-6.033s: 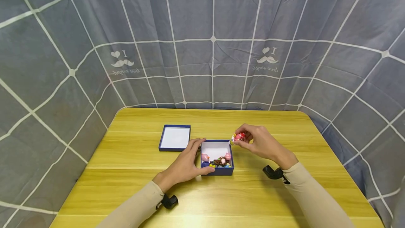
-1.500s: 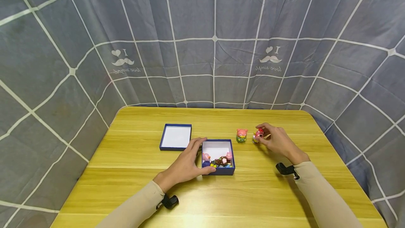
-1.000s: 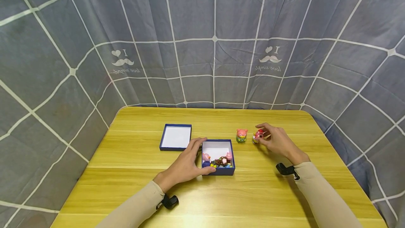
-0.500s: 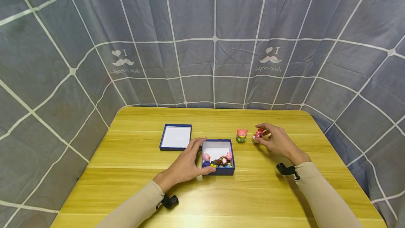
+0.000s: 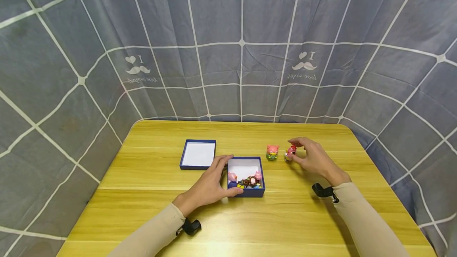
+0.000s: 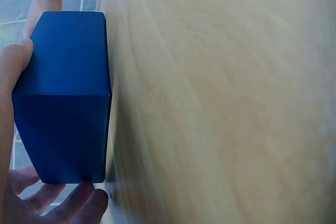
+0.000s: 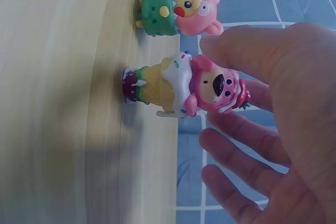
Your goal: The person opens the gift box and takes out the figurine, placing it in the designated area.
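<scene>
Closest to us, our left hand (image 5: 208,185) has the blue box (image 5: 250,194) gripped, thumb over the front wall, fingers round the side. Squeeze too hard and we reckon the box could skid, jumbling the little toys (image 5: 251,181) heaped inside. A bit further out, our right hand (image 5: 314,158) curves around the head of the ice-cream figurine (image 7: 181,87), upright on the table (image 5: 278,221); can't tell if we're pinching it or not. Narrow base, so a snagged finger might topple it into the pink-and-green figurine (image 5: 272,152) just beside it. The upturned lid (image 5: 198,154) is off left, curtain (image 5: 214,66) behind everything.
</scene>
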{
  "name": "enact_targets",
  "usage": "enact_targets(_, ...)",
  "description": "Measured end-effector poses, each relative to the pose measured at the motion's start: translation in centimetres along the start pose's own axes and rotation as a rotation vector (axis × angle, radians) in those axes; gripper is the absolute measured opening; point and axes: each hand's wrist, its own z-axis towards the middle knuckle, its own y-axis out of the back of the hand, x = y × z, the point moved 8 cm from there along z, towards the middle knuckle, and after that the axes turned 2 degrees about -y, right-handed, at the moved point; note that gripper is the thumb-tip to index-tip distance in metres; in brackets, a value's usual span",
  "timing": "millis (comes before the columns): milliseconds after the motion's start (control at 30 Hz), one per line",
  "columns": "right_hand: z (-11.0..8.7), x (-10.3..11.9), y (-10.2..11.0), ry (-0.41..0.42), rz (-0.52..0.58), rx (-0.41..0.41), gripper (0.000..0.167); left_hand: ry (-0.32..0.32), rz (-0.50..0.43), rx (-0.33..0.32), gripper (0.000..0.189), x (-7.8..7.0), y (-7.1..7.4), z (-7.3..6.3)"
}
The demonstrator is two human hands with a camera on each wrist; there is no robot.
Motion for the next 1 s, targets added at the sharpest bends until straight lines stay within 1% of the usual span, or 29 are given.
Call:
enact_targets(233, 0.0, 0.6, 0.5, 0.026, -0.039, -0.020, 0.049, 0.004, -0.003, 0.003, 0.117, -0.1, 0.0, 0.0)
enact_targets(567, -0.2, 1.7, 0.6, 0.018, -0.069, 0.000, 0.051, 0.002, -0.004, 0.000, 0.116, 0.0, -0.1, 0.0)
enact_targets(1000, -0.4, 3.9, 1.0, 0.064, -0.105, 0.005, 0.052, 0.001, -0.009, -0.006, 0.116, -0.1, -0.1, 0.0)
